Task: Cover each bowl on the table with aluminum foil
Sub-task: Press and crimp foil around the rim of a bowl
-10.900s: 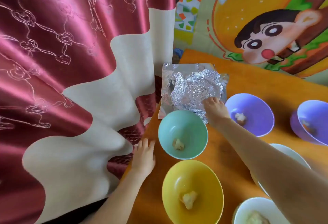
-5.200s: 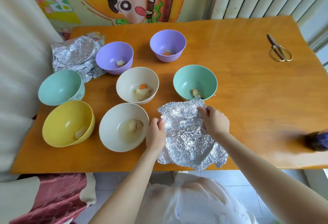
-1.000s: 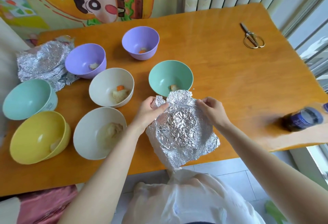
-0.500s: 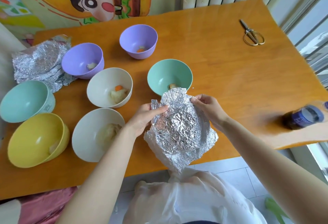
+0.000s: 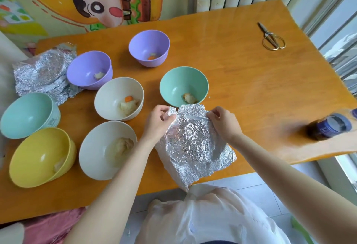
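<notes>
Both hands hold one crumpled sheet of aluminium foil (image 5: 193, 145) above the near edge of the orange wooden table (image 5: 241, 89). The left hand (image 5: 158, 122) pinches its far left corner with curled fingers, and the right hand (image 5: 224, 122) pinches the far right edge. The sheet's lower corner hangs past the table edge. The foil's far edge is just in front of a mint-green round bowl (image 5: 179, 81), which holds one small pale lump of food and is uncovered.

Six more bowls stand open to the left. A far purple bowl (image 5: 146, 42) holds a small orange piece; a nearer purple bowl (image 5: 85, 65) holds a pale lump. A cream bowl (image 5: 112, 93) holds pale mash with an orange slice, and a white bowl (image 5: 96, 147) holds pale mash. A tilted yellow bowl (image 5: 34, 154) holds a pale piece. What the pale green bowl (image 5: 25, 112) at far left holds cannot be told. More crumpled foil sheets (image 5: 42, 73) lie behind it, touching the nearer purple bowl.
</notes>
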Motion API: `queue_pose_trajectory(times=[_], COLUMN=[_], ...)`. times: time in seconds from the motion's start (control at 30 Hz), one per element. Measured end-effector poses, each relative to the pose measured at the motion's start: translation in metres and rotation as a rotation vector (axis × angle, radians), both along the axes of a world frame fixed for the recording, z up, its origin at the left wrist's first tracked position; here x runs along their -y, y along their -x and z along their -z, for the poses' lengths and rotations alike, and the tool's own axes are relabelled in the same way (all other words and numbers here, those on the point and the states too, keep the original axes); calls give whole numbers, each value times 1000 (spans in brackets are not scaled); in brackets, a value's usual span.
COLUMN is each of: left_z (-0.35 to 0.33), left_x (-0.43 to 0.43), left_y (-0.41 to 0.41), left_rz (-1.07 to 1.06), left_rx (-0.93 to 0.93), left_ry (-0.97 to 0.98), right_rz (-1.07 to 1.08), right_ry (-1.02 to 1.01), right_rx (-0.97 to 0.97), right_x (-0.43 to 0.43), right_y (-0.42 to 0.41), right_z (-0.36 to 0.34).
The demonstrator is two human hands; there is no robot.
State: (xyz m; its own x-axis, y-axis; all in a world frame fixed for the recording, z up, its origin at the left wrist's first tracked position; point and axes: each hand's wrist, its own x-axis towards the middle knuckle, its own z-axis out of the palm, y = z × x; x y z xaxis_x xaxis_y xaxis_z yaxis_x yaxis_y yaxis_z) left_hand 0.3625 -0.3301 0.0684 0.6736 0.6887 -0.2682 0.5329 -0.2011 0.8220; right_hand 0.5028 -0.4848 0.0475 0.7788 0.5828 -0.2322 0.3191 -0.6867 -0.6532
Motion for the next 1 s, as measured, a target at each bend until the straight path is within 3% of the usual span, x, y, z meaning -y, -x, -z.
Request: queue_pose_trajectory(times=[0.13,0.27,0.37,0.43,0.5,0.6,0.7,0.83,1.0], left_z=[13,4,2,12,26,36,37,46,50], left_x=[3,26,59,78,86,86,88,91,88], left_y=[-4,-1,4,8,11,10,6,5,7], left_rz=[-57,56,314,484,552,583,626,572,594], left_rx=[-42,-23,38,-95,-258,-385,-455,-490,-486], left_ry=[-68,-629,-782,-835,-884,-890,-845,-867,-821], right_rz=[51,95,107,128,62,-260,-540,-563,-552], right_ry=[31,71,109,96,64,6,58,232,310], right_rx=[32,31,24,21,146,474,615,610,572], right_x=[6,9,11,11,13,13,16,22,22], right_y=[2,2,5,7,7,11,28,37,38], right_z=[6,11,14,12,12,8,10,24,26])
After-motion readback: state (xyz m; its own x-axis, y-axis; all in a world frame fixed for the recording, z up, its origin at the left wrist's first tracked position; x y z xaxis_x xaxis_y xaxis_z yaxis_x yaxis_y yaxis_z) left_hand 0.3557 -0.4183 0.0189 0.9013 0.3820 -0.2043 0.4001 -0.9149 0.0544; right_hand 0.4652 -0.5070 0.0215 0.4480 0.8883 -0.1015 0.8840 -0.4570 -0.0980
